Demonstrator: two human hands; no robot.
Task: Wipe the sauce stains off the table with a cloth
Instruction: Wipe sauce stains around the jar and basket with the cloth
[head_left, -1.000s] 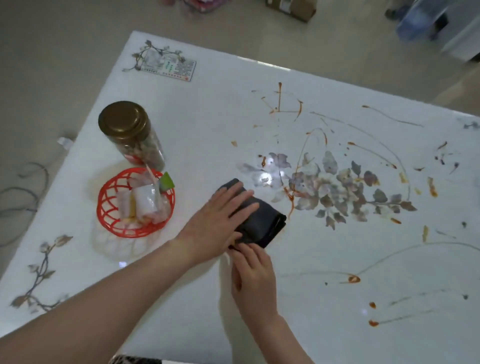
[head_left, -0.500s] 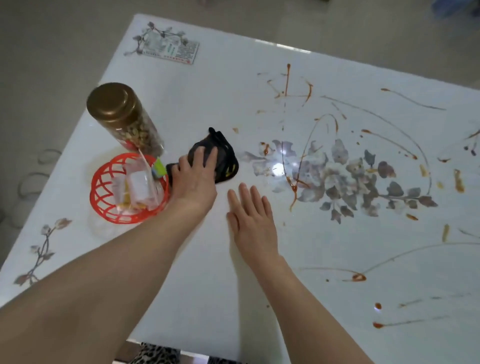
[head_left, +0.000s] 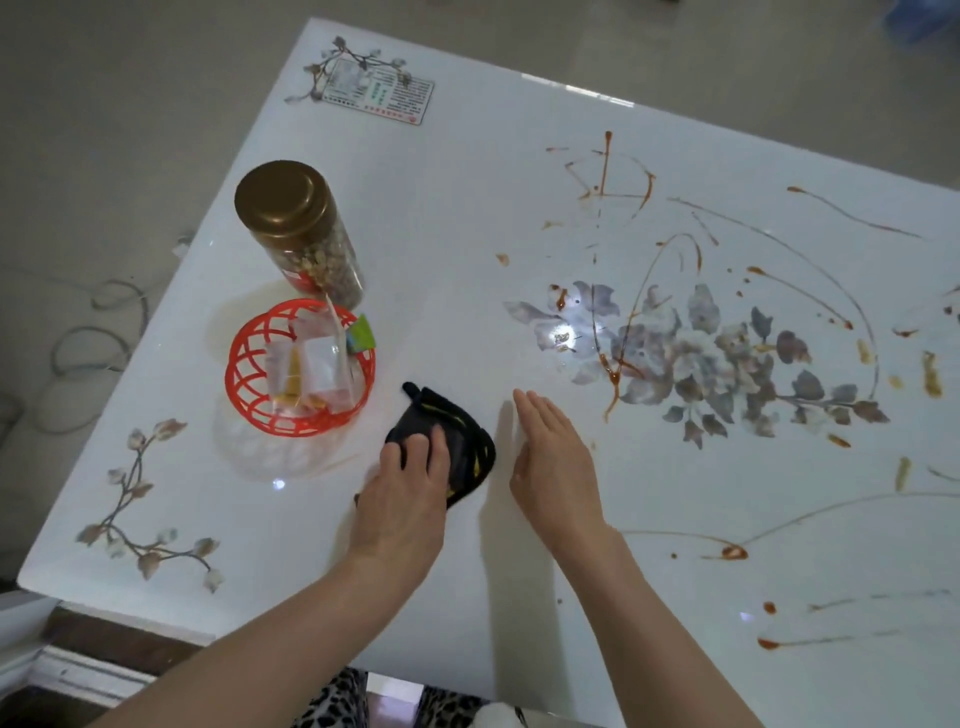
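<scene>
Cloth (head_left: 447, 447), dark with yellow trim, bunched up, lies on the white glass table (head_left: 467, 218) toward the near edge, just right of the red basket and well short of the mess. Left hand (head_left: 402, 499) presses down on it, fingers curled over the top, gripping the fabric against the surface. Right hand (head_left: 553, 467) is open and flat, fingers straight, holding nothing, just beside the cloth; cannot tell if the palm touches the tabletop. Progress: looks barely begun, judging by how much is left. Sauce stains (head_left: 618, 364) are all over the right half: thin orange-brown streaks and loops toward the far edge, drips across the printed flower pattern in the middle, blobs and long trails toward the right edge and the near right corner. The patch around the hands looks clean, no smear marks visible there. Everything stained is left to wipe, and the cloth would need to travel right and away from the near edge. Containers: red plastic basket (head_left: 244, 384) near the left edge holds small clear packets, contents too small to name, one green tab sticking out. Behind it a clear jar (head_left: 306, 249) with a gold lid, closed, filled with pale nut-like or grain-like pieces. A printed card (head_left: 379, 96) sits at the far left corner.
</scene>
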